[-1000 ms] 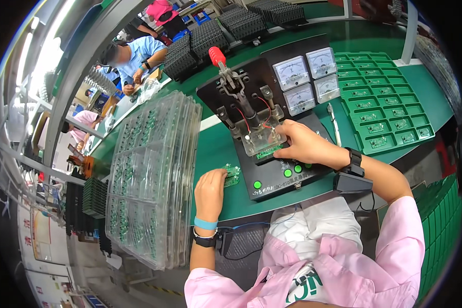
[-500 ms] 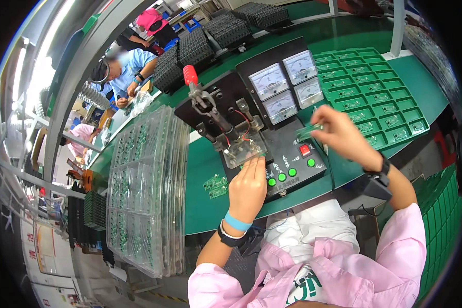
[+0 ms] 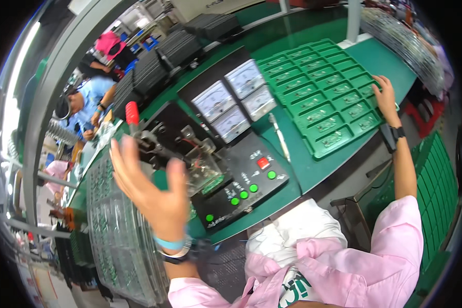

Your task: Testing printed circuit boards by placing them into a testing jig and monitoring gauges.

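Note:
My left hand [image 3: 151,190], blurred with its fingers spread, is raised beside the red-handled toggle clamp [image 3: 132,115] of a black test fixture [image 3: 231,192]. It holds nothing. In the fixture's clear holder lies a green circuit board [image 3: 213,183]. My right hand [image 3: 387,105] reaches over the right edge of a green compartment tray [image 3: 318,155], its thumb and forefinger apart. No board shows between those fingers, but the compartment under the palm is hidden. Small circuit boards [image 3: 332,138] lie in many of the tray's compartments.
Four-dial meter panel [image 3: 231,100] stands behind the fixture. A pen-like tool [image 3: 280,137] lies between fixture and tray. Stacked clear trays of boards [image 3: 120,241] stand at the left. Black racks [image 3: 146,74] line the back, and a co-worker in blue [image 3: 92,100] sits at far left.
My left hand has left the clear holder and risen toward the red clamp handle. My right hand, which held a circuit board over the fixture, has moved right to the green tray. The view has turned.

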Motion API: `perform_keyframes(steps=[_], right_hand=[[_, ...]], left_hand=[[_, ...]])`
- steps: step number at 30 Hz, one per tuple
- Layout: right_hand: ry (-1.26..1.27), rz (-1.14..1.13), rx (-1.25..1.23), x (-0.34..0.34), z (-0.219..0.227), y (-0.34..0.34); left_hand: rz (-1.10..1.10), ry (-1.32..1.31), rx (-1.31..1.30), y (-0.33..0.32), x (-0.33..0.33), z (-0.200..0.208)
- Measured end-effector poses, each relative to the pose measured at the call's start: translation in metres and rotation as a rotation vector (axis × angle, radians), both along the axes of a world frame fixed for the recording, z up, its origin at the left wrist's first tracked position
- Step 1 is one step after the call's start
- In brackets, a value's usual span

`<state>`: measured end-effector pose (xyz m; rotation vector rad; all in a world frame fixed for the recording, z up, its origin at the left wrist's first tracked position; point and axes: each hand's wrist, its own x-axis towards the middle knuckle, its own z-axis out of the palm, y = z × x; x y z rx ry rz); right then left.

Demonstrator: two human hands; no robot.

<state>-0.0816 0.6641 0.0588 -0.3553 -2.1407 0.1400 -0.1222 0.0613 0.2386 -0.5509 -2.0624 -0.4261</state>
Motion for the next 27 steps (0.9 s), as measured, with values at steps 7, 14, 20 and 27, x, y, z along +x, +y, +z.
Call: perform_keyframes(steps=[7, 14, 20, 27], right_hand=[[-0.396, 0.055, -0.38, 0.002, 0.029, -0.078], [-0.34, 0.597, -0.119, 0.004, 0.061, -0.258], [0.102, 1.105, 0.201, 0.034, 0.068, -0.394], [-0.087, 1.073, 0.015, 0.033, 0.036, -0.419]], left_hand=[[-0.677, 0.034, 0.108, -0.009, -0.005, -0.025], [-0.514, -0.325, 0.069, -0.062, 0.049, -0.079], [-0.299, -0.567, -0.064, -0.085, 0.049, -0.116], [-0.276, -0.617, -0.048, -0.094, 0.044, -0.113]])
